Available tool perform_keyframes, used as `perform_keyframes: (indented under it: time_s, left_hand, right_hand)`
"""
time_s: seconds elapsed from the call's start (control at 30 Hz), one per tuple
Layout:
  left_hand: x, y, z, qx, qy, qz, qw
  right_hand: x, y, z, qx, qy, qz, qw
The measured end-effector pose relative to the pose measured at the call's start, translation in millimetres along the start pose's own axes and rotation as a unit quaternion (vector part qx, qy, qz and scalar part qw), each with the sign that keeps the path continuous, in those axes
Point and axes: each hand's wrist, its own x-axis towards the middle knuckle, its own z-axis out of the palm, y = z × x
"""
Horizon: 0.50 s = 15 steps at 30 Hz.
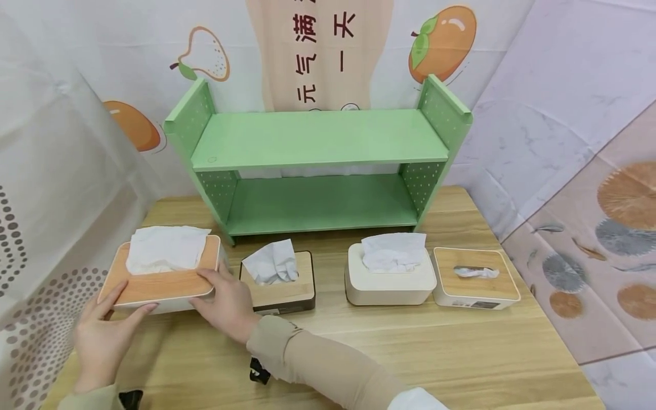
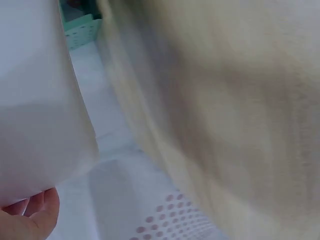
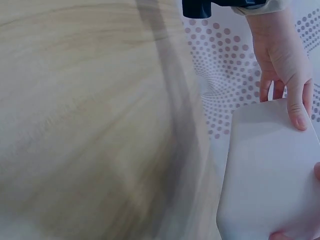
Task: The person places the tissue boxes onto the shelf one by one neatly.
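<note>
Both hands hold a tissue box (image 1: 169,285) with a light wooden top and pale sides, raised above the left part of the table. My left hand (image 1: 105,336) grips its near left end, with the thumb along the front side. On its right end my right hand (image 1: 228,302) takes hold, fingers on the top edge and thumb low on the front. A white tissue (image 1: 166,249) sticks out of the slot. The box's pale underside (image 3: 270,165) shows in the right wrist view, with the left hand's thumb pressing on it.
A dark-sided tissue box (image 1: 279,287) stands just right of the right hand. Farther right are a cream tissue box (image 1: 392,285) and a white one with a wooden top (image 1: 476,287). Behind them rises a green two-tier shelf (image 1: 323,136) on the wooden table (image 1: 359,341).
</note>
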Motion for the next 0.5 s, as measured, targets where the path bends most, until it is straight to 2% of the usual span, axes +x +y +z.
perform_keyframes:
  time_s: [0.13,0.3,0.5]
  left_hand:
    - [0.2,14.3,-4.7,-0.001,0.013,0.011,0.9999]
    - [1.6,31.7,-7.8,0.003,0.046,0.048,0.9978]
    - [-4.6,49.1,-7.1,-0.007,0.071,0.048,0.9963]
  right_hand:
    - [2.4,-1.2,-10.0,-0.009,0.017,-0.012,1.0]
    - [5.4,-2.3,-23.8,-0.016,0.039,-0.037,0.998]
    - [5.5,-1.0,-40.9,-0.034,0.058,-0.065,0.996]
